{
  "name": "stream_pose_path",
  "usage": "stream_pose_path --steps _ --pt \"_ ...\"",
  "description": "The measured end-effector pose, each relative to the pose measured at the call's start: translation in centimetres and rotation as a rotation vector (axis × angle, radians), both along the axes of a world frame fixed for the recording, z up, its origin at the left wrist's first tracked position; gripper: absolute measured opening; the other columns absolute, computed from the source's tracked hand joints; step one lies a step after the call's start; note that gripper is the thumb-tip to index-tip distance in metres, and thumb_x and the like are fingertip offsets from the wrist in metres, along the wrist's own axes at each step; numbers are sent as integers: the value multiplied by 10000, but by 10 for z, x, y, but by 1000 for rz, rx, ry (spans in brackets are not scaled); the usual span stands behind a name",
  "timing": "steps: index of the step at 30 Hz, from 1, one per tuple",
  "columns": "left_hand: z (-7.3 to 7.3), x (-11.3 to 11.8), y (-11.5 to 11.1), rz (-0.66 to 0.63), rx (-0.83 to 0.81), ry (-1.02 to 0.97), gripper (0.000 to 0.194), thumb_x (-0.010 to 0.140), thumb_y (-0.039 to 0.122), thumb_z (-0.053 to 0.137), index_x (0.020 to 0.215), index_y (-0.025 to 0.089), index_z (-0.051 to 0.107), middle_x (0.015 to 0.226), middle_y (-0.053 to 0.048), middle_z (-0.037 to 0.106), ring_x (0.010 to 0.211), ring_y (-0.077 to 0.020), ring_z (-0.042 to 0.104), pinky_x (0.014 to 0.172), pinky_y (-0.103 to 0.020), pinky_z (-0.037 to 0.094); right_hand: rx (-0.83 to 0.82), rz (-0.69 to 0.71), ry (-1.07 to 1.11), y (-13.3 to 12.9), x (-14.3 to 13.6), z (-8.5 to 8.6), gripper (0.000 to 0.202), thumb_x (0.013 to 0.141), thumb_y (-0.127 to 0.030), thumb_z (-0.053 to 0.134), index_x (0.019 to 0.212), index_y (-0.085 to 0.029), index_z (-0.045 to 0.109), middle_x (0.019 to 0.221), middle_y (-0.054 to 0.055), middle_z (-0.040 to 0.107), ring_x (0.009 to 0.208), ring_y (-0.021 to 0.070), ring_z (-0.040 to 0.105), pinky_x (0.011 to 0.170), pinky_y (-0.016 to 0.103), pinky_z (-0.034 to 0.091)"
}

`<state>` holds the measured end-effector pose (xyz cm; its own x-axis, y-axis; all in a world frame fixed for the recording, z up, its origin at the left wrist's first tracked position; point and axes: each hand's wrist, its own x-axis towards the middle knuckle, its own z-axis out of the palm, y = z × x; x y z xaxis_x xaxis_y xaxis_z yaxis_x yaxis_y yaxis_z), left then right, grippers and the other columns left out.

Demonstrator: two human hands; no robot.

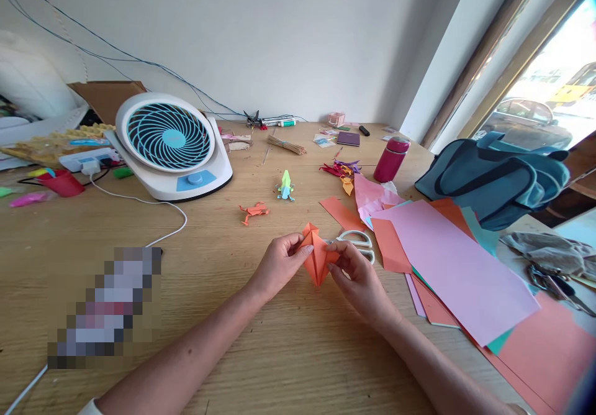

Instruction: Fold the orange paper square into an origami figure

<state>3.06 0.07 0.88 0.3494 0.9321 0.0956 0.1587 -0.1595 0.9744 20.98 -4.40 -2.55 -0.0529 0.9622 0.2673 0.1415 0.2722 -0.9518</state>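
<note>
Between my two hands is a partly folded piece of orange origami paper (317,263), diamond-shaped with a pointed lower end. My left hand (278,263) pinches its left side, thumb lying across the front. On the right edge, the thumb and fingertips of my right hand (358,275) hold a flap. White-handled scissors (356,239) lie just behind my right hand, their blades partly hidden. Beyond my hands a finished orange paper figure (254,212) with thin legs rests on the wooden table (223,353). A green and blue paper figure (285,187) stands behind it.
Sheets of coloured paper (460,266) spread over the right side, beside a teal bag (488,176). A magenta bottle (392,159) stands near small folded paper pieces (342,169). On the left are a white fan (172,145), a cable (135,199) and a pixelated object (105,306).
</note>
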Motion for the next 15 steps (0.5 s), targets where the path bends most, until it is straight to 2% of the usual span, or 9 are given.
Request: stream_pose_path --steps 4,8,10,12,15 --pt "-3 2 1 -43 -30 -51 161 824 235 594 950 142 631 915 -31 661 819 -148 599 741 -250 479 -16 24 89 3 2 -5 233 893 -256 592 1126 -265 600 1117 58 616 897 183 594 796 327 502" --pt "-8 3 0 7 10 -5 525 788 157 604 1300 157 487 996 -57 640 834 -154 628 735 -262 513 2 17 81 3 2 -7 224 906 -258 593 1129 -270 608 1105 55 611 936 190 587 819 329 501" --pt "-9 2 0 63 131 88 729 773 126 631 1445 215 363 1136 -85 595 829 -146 625 717 -262 525 6 22 86 3 1 -7 229 912 -263 595 1141 -269 608 1117 60 612 974 199 586 836 335 501" --pt "-8 -1 -1 68 345 201 817 777 88 635 1502 281 310 1319 -115 499 973 -178 616 814 -307 539 -1 33 96 3 1 -7 240 922 -279 597 1161 -263 606 1141 67 620 1008 208 591 855 342 503" --pt "-6 -5 -1 -23 675 364 697 828 33 573 1451 309 426 1457 -102 414 1262 -245 486 1049 -418 450 -13 54 104 2 1 -4 262 936 -316 598 1191 -258 606 1203 73 625 1072 220 595 893 350 502"
